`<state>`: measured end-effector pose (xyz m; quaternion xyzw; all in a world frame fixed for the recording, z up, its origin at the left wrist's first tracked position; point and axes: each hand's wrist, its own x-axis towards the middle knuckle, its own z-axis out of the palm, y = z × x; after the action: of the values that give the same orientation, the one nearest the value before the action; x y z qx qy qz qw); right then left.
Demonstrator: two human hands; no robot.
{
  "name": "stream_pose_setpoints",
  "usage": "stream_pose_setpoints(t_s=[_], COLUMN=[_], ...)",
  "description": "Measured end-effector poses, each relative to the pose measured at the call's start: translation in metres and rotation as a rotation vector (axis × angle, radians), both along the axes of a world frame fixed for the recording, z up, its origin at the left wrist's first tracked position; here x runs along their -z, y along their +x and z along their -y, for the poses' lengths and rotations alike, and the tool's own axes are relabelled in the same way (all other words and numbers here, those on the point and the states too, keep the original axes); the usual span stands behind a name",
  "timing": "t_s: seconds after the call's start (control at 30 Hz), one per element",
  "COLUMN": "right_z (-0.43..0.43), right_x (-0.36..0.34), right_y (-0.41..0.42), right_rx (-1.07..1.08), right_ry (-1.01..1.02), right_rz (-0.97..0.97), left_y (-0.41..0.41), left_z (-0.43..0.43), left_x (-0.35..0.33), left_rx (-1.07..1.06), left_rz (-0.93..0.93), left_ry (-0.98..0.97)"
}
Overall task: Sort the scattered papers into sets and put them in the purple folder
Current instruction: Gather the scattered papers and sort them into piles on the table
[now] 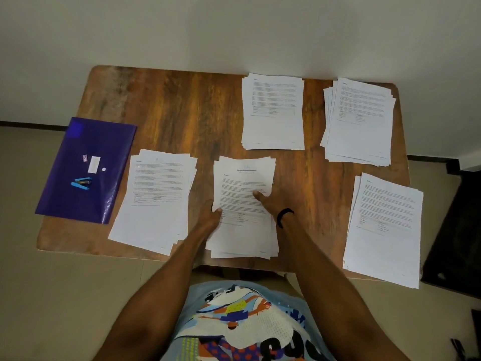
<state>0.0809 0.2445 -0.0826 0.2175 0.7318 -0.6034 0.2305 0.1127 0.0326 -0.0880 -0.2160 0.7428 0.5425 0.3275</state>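
I can read nothing outright. Near centre stack [243, 204]: bold heading on the top sheet, blurred beyond reading; body print too small. Shirt [247, 321], near edge: large black letters, partly cut off, which I cannot make out.

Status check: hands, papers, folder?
Left hand pinches centre stack at its left edge; right hand grips its right edge. Purple folder at table's left, blue stapler lying on it.

A brown wooden counter [182, 105] stands against a white wall [234, 27]. A little blue stapler [81, 183] lies near its left end, with a small white card [94, 164] just beyond it. The floor [65, 295] below is beige.
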Motion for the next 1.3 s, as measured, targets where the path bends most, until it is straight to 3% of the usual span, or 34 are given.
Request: stream_pose_setpoints(t_s=[0.23, 0.43, 0.6, 0.67, 0.77, 0.93, 1.03, 1.13, 1.17, 1.3], right_z=[-0.041, -0.035, -0.043, -0.057, -0.074, -0.080, -0.065, -0.024, -0.005, 0.087], right_x=[0.018, -0.010, 0.016, 0.027, 0.042, 0.036, 0.035, 0.029, 0.030, 0.054], right_y=[0.001, 0.003, 0.012, 0.017, 0.026, 0.031, 0.024, 0.007, -0.003, -0.027], right_rx=[0.278, -0.002, 0.115, 0.142, 0.231, 0.362, 0.345, 0.291, 0.258, -0.020], right_ry=[-0.165, -0.302, -0.092, 0.102, 0.344, 0.557, 0.597, 0.884, 0.910, 0.647], right_rz=[0.105, -0.011, 0.023, 0.021, 0.048, 0.179, 0.227, 0.159, 0.103, 0.051], left_y=[-0.013, -0.019, -0.020, -0.018, -0.019, -0.022, -0.031, -0.038, -0.041, -0.048], left_z=[0.002, -0.005, -0.015, -0.014, -0.010, 0.016, 0.036, 0.056, 0.063, 0.097], left_x=[-0.008, -0.014, -0.028, -0.021, -0.005, -0.001, 0.001, 0.002, 0.001, 0.011], left_rx=[-0.030, -0.022, 0.082, 0.186, 0.255, 0.207, 0.120, 0.009, -0.045, -0.059], left_rz=[-0.134, -0.097, -0.124, -0.094, -0.112, -0.305, -0.271, -0.283, -0.287, -0.207], left_ry=[0.021, 0.058, -0.128, -0.094, -0.217, -0.481, -0.446, -0.553, -0.592, -0.695])
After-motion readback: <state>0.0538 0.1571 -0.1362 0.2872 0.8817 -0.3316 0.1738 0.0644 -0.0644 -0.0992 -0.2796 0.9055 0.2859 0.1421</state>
